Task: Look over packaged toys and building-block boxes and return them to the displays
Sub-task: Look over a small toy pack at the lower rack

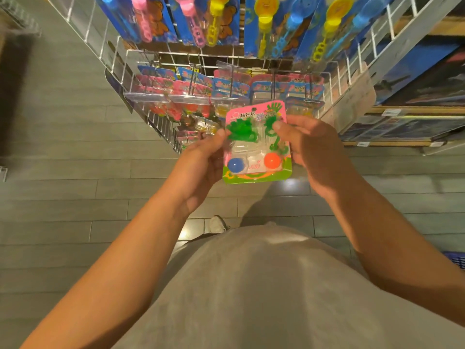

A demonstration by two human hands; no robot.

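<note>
A blister-packed toy [256, 144] on a pink and green card faces me at chest height, showing green sticky hands, a blue ball and an orange ball. My left hand [203, 162] grips its left edge, thumb on the front. My right hand [309, 149] holds the right edge with its thumb pressed on the upper front. Just behind the pack is a white wire display rack [161, 122] whose hooks carry several similar carded packs [191, 89].
Bubble-wand packs [216, 18] in pink, yellow and blue hang on the rack's upper rows. Wooden shelves with flat dark boxes [415, 96] run along the right. Grey plank floor [63, 172] lies to the left and below. My shoe [217, 224] shows beneath.
</note>
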